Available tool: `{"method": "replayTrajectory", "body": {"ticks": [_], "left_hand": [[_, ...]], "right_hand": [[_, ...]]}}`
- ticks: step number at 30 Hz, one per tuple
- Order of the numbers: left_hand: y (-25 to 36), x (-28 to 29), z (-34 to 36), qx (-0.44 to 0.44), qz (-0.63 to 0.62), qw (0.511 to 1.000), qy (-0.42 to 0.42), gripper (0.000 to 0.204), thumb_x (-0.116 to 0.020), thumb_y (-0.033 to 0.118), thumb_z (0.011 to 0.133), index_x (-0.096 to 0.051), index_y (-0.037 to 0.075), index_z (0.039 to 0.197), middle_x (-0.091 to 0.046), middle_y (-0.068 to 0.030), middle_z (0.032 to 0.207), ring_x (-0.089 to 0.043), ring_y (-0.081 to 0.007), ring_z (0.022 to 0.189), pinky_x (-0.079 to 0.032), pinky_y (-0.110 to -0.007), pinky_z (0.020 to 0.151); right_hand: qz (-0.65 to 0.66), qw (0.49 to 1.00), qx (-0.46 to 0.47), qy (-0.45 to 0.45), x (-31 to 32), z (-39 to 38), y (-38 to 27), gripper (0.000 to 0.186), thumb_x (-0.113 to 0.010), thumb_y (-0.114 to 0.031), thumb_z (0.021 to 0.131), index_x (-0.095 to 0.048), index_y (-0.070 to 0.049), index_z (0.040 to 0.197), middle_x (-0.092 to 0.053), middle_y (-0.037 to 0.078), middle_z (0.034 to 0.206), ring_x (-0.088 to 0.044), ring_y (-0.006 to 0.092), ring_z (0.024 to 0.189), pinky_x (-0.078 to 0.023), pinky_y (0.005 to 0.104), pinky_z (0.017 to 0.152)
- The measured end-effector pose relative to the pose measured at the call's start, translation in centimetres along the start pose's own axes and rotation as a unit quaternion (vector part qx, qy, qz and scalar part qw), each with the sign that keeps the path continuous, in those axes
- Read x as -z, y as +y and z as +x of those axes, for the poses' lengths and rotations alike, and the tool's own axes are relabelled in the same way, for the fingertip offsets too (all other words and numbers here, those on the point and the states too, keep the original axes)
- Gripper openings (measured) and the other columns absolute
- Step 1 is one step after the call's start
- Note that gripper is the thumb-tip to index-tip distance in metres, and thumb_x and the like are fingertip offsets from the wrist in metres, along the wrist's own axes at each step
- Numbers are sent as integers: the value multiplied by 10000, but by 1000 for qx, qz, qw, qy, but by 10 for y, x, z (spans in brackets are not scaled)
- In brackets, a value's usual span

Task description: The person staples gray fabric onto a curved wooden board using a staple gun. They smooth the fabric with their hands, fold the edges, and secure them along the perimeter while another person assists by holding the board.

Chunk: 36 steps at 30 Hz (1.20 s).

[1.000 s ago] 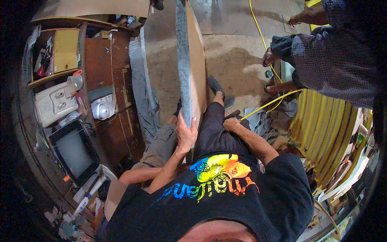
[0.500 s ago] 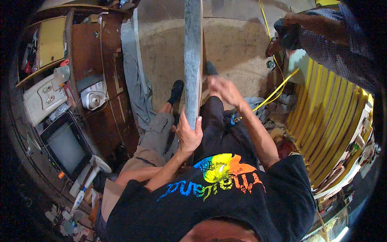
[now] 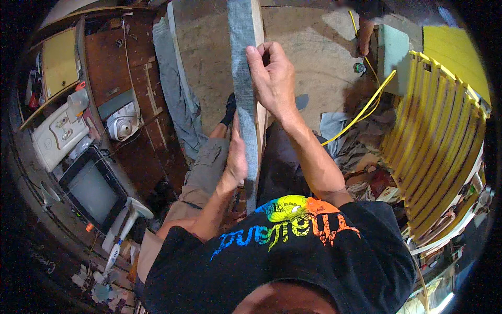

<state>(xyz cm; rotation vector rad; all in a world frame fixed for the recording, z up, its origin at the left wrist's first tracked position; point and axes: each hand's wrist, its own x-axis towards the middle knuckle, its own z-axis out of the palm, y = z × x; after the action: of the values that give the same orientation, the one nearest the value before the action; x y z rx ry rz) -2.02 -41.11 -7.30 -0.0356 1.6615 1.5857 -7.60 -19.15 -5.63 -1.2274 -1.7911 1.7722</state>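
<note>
A long narrow wooden board (image 3: 260,31) runs from near my lap up past the top of the view. Grey-blue fabric (image 3: 242,68) covers its upper face, and bare wood shows along the right side. My left hand (image 3: 237,159) cups the board's left side, its fingers running along it and partly hidden. Farther up, my right hand (image 3: 274,83) is closed at the right edge. Its thumb tip presses the fabric while the index finger is bent; the other fingertips are hidden.
Another person's hand (image 3: 364,39) is at the upper right. Yellow slats (image 3: 434,141) and a yellow hose (image 3: 361,115) lie to the right. On the left stand brown cabinets (image 3: 107,57), a dark-framed screen (image 3: 94,186) and hanging grey cloth (image 3: 175,94).
My right hand has moved from near my knee up to the board's right edge. My left hand has turned along the left side. The other person has shifted toward the upper edge.
</note>
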Motion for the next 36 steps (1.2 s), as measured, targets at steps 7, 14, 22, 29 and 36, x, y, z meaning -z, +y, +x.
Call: {"method": "replayTrajectory", "body": {"ticks": [7, 14, 22, 29, 36], "left_hand": [[71, -38, 98, -109, -3, 987, -117, 800, -205, 578, 1127, -159, -16, 1660, -275, -139, 1698, -234, -244, 1574, -150, -388, 1295], [95, -68, 143, -269, 201, 924, -181, 760, -244, 494, 1137, -63, -13, 1674, -165, -176, 1741, -146, -282, 1612, -101, -397, 1306], [99, -81, 158, -302, 393, 858, -134, 720, -340, 405, 1127, -101, 11, 1679, -162, -155, 1750, -132, -291, 1616, -104, -408, 1309], [91, -92, 164, -275, 490, 815, -139, 702, -425, 327, 1118, -133, 32, 1684, -159, -137, 1758, -119, -298, 1620, -107, -417, 1311], [87, -91, 166, -233, 320, 910, -119, 744, -487, 238, 1093, -95, -11, 1675, -140, -238, 1742, -150, -342, 1613, -175, -414, 1292]], "right_hand": [[6, 999, 47, 3, -12, 20, 11, 446, -659, -390, 1042, -617, -12, 809, -610, 157, 635, -629, 259, 613, -470, 416, 554], [281, 959, 44, 21, 8, 24, 51, 469, -631, -404, 1076, -617, -36, 785, -518, -67, 696, -435, 64, 692, -406, 303, 571], [107, 993, -10, 53, 36, 22, 18, 451, -601, -410, 1044, -638, 6, 876, -648, 280, 744, -675, 446, 690, -511, 500, 640], [-42, 995, 4, 88, 39, 53, -14, 361, -643, -325, 1005, -657, -3, 843, -678, 255, 716, -696, 479, 718, -544, 531, 652], [123, 989, 26, 80, 39, 65, 35, 328, -607, -269, 1081, -735, 15, 981, -723, 120, 794, -625, 147, 702, -521, 360, 625]]}}
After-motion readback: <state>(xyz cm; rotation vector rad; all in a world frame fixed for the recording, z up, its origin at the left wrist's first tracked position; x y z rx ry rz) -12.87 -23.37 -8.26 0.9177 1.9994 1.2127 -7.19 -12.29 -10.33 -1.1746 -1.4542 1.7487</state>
